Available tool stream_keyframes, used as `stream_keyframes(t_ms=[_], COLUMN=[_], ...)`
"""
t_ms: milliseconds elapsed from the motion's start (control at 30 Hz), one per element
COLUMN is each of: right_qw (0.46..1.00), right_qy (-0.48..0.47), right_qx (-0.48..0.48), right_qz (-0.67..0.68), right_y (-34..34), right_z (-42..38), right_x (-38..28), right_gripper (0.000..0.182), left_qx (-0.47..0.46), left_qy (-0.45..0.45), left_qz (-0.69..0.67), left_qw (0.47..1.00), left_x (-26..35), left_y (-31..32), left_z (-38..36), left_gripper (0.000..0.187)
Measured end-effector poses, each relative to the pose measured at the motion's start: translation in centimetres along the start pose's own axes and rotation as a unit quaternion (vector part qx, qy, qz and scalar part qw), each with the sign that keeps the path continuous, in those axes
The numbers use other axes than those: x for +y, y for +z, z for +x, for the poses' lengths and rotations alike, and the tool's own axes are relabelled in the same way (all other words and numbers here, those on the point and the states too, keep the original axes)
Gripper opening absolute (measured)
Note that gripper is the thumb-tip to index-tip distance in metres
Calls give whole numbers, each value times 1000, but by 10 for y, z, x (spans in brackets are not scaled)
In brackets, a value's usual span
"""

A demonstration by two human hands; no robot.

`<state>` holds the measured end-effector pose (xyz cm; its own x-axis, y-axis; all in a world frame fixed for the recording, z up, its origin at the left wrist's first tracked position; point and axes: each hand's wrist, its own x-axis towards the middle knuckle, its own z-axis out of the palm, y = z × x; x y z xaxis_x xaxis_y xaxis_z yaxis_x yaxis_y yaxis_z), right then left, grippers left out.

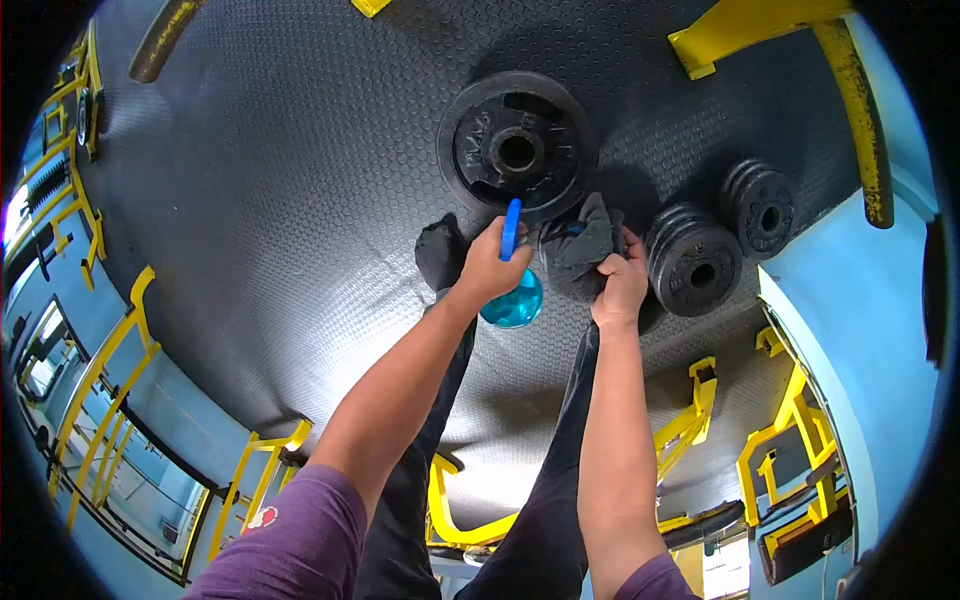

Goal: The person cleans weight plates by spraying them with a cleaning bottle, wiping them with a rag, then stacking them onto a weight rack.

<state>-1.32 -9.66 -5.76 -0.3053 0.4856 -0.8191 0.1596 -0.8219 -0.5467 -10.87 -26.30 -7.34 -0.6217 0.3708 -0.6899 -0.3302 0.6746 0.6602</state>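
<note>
My left hand [495, 262] is closed around the neck of a spray bottle. The spray bottle [514, 303] has a blue trigger head and blue-green liquid inside, and its head points toward the weight plates. A dark grey cloth [584, 248] is bunched up in my right hand [624, 280], fingers gripping its right side. Just beyond both hands, large black weight plates [467, 130] lie flat on the floor, the top one with raised lettering and a round centre hole. The cloth hides part of their lower right edge.
Smaller plates stand on edge in two rows, a nearer row [690, 285] and a farther row [765, 215], by the light blue wall [860, 310]. My left shoe [440, 255] is on the black rubber floor [330, 190]. Yellow metal frames [860, 120] surround the area.
</note>
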Motion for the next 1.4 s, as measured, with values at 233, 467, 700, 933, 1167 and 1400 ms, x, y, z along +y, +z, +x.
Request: stream_keyframes(t_ms=[233,467,700,933,1167,1400], right_qw=[992,983,865,867,869,907], right_qy=[-57,-97,-330,-366,-311,-249], right_qx=[82,34,-18,-61,68,87], right_qz=[-74,-152,-378,-334,-378,-327], right_y=[12,68,121,140,62,31], right_z=[18,44,82,105,84,80], right_x=[-7,-9,-24,-38,-46,-44], right_gripper=[63,61,60,56,54,57], left_qx=[-4,131,53,61,-13,132], left_qy=[50,-11,60,-17,37,164], left_qz=[9,-66,13,0,18,12], left_qw=[999,989,997,998,999,978], left_x=[18,12,0,-32,14,50], left_y=[5,-45,-55,-20,24,16], left_z=[3,34,9,-26,-15,39], left_gripper=[39,34,35,33,42,47])
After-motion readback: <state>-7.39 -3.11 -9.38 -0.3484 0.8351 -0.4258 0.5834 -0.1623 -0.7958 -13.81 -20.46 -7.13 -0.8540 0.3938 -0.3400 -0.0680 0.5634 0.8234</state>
